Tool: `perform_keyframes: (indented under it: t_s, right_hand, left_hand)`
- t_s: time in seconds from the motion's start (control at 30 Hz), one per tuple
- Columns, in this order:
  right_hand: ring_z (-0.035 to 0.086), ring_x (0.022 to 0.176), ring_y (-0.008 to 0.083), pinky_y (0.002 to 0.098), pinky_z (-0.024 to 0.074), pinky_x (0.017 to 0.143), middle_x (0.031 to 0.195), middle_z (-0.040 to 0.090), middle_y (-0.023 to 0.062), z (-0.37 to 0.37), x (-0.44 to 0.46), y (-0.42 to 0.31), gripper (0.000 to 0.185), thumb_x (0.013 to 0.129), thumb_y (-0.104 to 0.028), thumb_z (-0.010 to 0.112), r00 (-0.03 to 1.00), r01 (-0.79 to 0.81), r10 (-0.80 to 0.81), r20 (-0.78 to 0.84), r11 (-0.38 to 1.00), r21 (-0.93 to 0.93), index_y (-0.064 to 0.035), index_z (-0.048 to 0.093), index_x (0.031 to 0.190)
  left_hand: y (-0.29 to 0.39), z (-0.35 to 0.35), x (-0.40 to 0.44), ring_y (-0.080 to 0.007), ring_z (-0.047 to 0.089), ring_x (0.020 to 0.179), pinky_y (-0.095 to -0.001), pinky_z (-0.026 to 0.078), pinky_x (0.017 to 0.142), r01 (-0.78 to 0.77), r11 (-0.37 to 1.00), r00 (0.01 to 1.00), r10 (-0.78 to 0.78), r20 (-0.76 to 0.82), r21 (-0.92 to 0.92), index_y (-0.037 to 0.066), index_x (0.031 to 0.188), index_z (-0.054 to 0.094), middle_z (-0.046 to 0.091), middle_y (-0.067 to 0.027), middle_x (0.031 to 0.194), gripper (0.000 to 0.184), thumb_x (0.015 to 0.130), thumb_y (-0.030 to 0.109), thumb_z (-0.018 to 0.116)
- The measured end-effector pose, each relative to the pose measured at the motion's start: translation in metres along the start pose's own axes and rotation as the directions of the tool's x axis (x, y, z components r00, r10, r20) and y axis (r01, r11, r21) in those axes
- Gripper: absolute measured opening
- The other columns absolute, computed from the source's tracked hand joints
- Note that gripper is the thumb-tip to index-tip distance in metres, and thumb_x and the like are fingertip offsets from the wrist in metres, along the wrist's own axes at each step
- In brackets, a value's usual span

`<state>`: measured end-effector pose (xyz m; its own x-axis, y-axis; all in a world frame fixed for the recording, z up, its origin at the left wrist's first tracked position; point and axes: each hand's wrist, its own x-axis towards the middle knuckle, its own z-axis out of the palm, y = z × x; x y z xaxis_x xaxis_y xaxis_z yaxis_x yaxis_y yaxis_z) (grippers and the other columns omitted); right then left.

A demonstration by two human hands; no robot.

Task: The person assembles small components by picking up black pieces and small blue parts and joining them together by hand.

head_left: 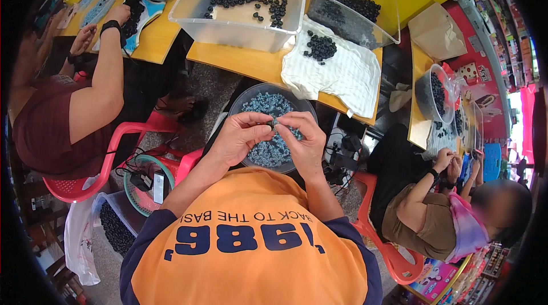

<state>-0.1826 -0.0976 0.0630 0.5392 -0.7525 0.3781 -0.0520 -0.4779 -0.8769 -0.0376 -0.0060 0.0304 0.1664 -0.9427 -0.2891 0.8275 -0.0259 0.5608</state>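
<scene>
- Left hand (248, 135): clamped on a tiny, half-hidden piece (274, 122) above a round, dark tub (305, 105)
- Knobbly blue-grey bits (268, 154) inside, partly blocked by the hands
- Right hand (303, 140): pinching the same piece
- Rumpled white cloth (339, 79) under rounded black parts (321, 47)

The dark round plastic tub (306, 105) looks smooth, the small blue-grey pieces (265, 103) hard and plastic-like. The large clear rectangular plastic bin (228, 35) is glossy; the yellow-brown wood-look tabletop (228, 61), smooth with a slight sheen. The white striped cloth (354, 74) is matt and wrinkled.
</scene>
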Motion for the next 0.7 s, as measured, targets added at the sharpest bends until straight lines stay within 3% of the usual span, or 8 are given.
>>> perform_keyframes:
  t_s: [0.03,0.1,0.23,0.43,0.57,0.63,0.7]
  right_hand:
    - [0.060,0.079,0.0179,0.0262,0.0465,0.069,0.088,0.066,0.0085,0.000,0.000,-0.001,0.017,0.074,0.000,0.073,1.000,-0.002,0.002,0.001,1.000,-0.001,-0.0032,0.069,0.089]
    - [0.060,0.079,0.0217,0.0292,0.0463,0.070,0.087,0.066,0.0075,0.000,0.003,-0.002,0.019,0.071,0.000,0.075,0.992,0.128,-0.130,0.004,0.974,-0.188,-0.0045,0.070,0.089]
    - [0.060,0.078,0.0213,0.0304,0.0451,0.072,0.086,0.066,0.0058,0.003,0.002,-0.001,0.019,0.070,-0.001,0.075,0.995,0.099,-0.101,-0.004,0.981,-0.168,-0.0053,0.070,0.088]
    - [0.057,0.084,0.0223,0.0325,0.0443,0.075,0.094,0.064,0.0068,0.011,-0.001,-0.001,0.022,0.074,-0.003,0.072,0.979,0.205,-0.192,0.073,0.935,-0.288,-0.0043,0.069,0.096]
    - [0.057,0.085,0.0249,0.0333,0.0452,0.078,0.098,0.063,0.0125,0.002,0.007,0.019,0.022,0.082,-0.007,0.065,0.981,0.100,-0.077,0.176,0.987,-0.127,-0.0018,0.068,0.103]
    - [0.059,0.088,0.0234,0.0301,0.0460,0.083,0.096,0.065,0.0126,-0.013,0.031,0.052,0.020,0.087,-0.007,0.059,0.991,-0.131,0.130,0.025,0.988,0.085,0.0007,0.067,0.103]
    - [0.060,0.082,0.0253,0.0317,0.0467,0.077,0.095,0.065,0.0138,-0.033,0.064,0.087,0.018,0.089,-0.012,0.059,0.956,-0.256,0.240,-0.170,0.963,-0.081,-0.0019,0.069,0.100]
  left_hand:
    - [0.000,0.000,0.000,-0.0197,0.068,0.085,-0.0306,0.057,0.078,-0.009,1.000,1.000,0.009,-0.012,-0.003,-0.002,0.104,0.065,0.067,-0.0124,0.097,0.020,0.085,-0.003,0.063]
    - [0.001,0.000,0.000,-0.0196,0.068,0.084,-0.0299,0.058,0.078,-0.002,1.000,1.000,0.002,-0.020,-0.008,-0.001,0.104,0.066,0.068,-0.0120,0.097,0.020,0.084,-0.004,0.063]
    - [-0.001,-0.001,0.001,-0.0199,0.068,0.086,-0.0294,0.058,0.079,-0.021,1.000,0.999,0.021,-0.027,-0.003,0.000,0.104,0.066,0.068,-0.0118,0.097,0.020,0.085,-0.003,0.062]
    - [-0.002,-0.009,0.008,-0.0186,0.067,0.086,-0.0291,0.057,0.079,-0.025,1.000,0.995,0.027,-0.092,0.019,-0.001,0.105,0.065,0.067,-0.0121,0.100,0.019,0.086,-0.001,0.062]
    - [-0.002,-0.014,0.012,-0.0179,0.067,0.086,-0.0282,0.057,0.079,0.004,1.000,0.995,-0.006,-0.103,-0.021,-0.002,0.106,0.065,0.067,-0.0119,0.098,0.020,0.086,-0.001,0.062]
    - [-0.006,-0.014,0.013,-0.0179,0.066,0.086,-0.0279,0.056,0.078,0.033,0.996,0.996,-0.040,-0.074,-0.087,-0.002,0.107,0.064,0.067,-0.0126,0.098,0.020,0.087,-0.002,0.061]
    - [-0.005,-0.012,0.014,-0.0181,0.066,0.085,-0.0275,0.056,0.078,0.044,0.993,0.998,-0.050,-0.049,-0.113,-0.002,0.107,0.064,0.067,-0.0132,0.098,0.021,0.087,-0.001,0.061]
